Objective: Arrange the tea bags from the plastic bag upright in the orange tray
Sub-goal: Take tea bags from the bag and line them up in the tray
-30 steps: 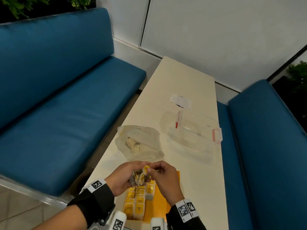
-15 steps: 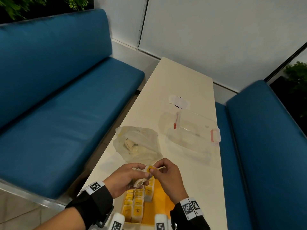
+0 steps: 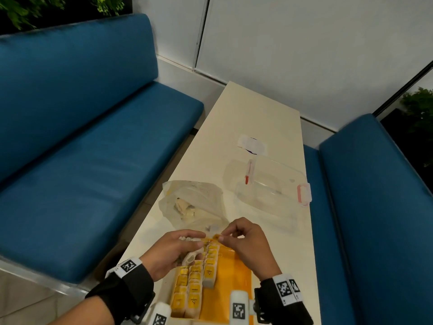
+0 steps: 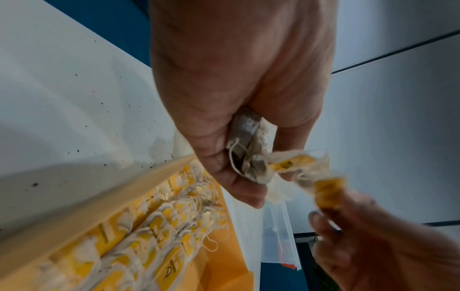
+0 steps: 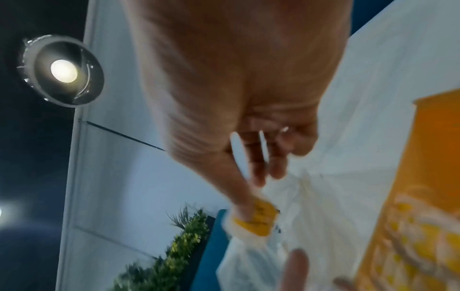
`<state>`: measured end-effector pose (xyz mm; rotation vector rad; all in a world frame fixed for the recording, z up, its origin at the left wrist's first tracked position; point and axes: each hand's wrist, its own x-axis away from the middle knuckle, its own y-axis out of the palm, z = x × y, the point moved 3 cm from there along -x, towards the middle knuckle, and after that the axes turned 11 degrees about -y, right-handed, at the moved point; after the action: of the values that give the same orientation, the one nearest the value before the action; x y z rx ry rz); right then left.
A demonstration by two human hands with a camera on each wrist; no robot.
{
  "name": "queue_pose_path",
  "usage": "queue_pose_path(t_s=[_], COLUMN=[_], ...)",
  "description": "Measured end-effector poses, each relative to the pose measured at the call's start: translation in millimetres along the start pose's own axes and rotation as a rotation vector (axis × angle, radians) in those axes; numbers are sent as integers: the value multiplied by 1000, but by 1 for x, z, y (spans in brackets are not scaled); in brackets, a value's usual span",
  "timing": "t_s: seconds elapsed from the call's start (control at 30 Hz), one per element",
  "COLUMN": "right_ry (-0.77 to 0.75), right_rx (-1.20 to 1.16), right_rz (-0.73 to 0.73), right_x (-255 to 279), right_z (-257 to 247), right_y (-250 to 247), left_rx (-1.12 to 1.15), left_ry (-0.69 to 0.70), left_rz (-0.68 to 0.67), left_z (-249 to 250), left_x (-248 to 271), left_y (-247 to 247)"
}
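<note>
Left hand (image 3: pixel 173 250) clutches bunched tea bags (image 4: pixel 251 155), right hand (image 3: pixel 246 240) pinches one yellow tag (image 4: pixel 328 192) above orange tray (image 3: pixel 236 287) holding upright tea-bag rows (image 3: pixel 194 285), plastic bag (image 3: pixel 194 205) at 12 o'clock holding more.

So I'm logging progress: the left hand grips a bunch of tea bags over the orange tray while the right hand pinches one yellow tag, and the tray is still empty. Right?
Not quite. The orange tray is not empty: the head view shows rows of tea bags standing along its left side. The rest holds: the left hand grips a bunch, and the right hand pinches a yellow tag.
</note>
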<state>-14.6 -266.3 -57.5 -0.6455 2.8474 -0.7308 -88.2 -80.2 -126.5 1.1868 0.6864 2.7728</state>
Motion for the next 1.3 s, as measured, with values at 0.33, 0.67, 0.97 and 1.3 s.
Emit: queue_pose_path(t_s=[0.33,0.67,0.97,1.3], right_ry=[45,38,201,374], right_rx=[20,-157,-324,-282], right_rz=[-146,-102,-24,-103], right_x=[-7,0,14,42], right_z=[7,0,19,66], right_y=[-2,11,19,22], left_rx=[-199,-410,-390,-118], left_ry=[103,148,149,43], left_rz=[35,-7,33,66], left_z=[14,16,8,-3], left_x=[4,3,-2,1], left_y=[3,15,15,-1])
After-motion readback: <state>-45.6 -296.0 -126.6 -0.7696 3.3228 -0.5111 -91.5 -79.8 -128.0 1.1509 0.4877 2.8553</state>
